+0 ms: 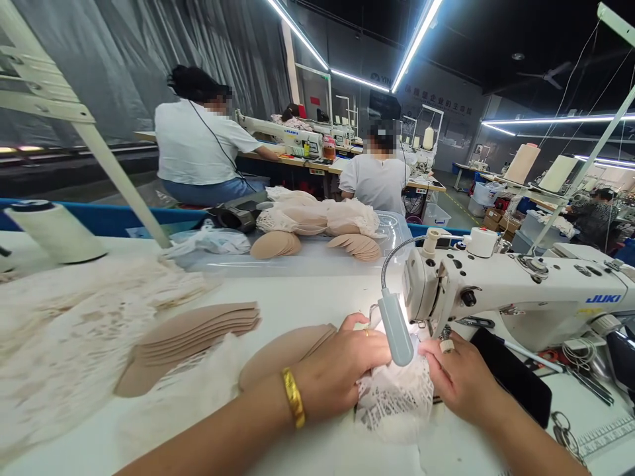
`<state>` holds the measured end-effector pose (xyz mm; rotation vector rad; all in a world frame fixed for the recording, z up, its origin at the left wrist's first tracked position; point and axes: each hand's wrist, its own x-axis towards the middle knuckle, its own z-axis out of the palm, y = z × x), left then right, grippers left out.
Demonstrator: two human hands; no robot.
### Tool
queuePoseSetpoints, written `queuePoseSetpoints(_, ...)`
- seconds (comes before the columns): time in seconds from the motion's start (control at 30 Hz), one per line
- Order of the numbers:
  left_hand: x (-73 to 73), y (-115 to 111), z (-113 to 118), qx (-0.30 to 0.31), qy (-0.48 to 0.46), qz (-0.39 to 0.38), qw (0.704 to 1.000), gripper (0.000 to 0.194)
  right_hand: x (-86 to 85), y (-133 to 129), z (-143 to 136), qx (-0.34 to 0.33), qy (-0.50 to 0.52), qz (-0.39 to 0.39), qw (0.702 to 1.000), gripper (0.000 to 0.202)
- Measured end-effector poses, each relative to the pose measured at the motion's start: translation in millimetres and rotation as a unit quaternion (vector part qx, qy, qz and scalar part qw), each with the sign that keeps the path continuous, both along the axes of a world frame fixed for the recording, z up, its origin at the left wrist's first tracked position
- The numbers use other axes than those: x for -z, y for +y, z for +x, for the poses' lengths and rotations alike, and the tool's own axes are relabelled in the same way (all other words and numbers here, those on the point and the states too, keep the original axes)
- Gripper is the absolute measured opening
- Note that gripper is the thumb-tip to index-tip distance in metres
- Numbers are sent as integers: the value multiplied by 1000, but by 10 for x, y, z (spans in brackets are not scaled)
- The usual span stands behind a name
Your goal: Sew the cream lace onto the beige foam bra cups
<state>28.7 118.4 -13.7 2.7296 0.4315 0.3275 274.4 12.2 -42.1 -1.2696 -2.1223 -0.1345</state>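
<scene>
A piece of white lace fabric [394, 400] lies under the head of a white sewing machine [496, 284]. My left hand [350, 360] is closed on the fabric's left side, its fingertips close to the needle area. On the right side, my right hand [459, 370] pinches the fabric's edge between thumb and fingers; a pale band is round one finger. A grey lamp [397, 330] on a bent neck lights the spot and hides the needle and part of the cloth. Beige oval pads [282, 350] lie just left of my left hand.
More beige pads [193, 337] and cream lace [64, 337] cover the table's left. A plastic box lid [223, 263] behind carries pad stacks and lace. A black phone [516, 377], scissors [565, 430] and a ruler [608, 436] lie at right. Two co-workers sit ahead.
</scene>
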Motion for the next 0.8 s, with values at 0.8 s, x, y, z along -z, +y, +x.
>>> queuePoseSetpoints(0.8,-38,-218,-149,22,40,-6,999,29,-282,-46,216,-17,-73,-154,985,28)
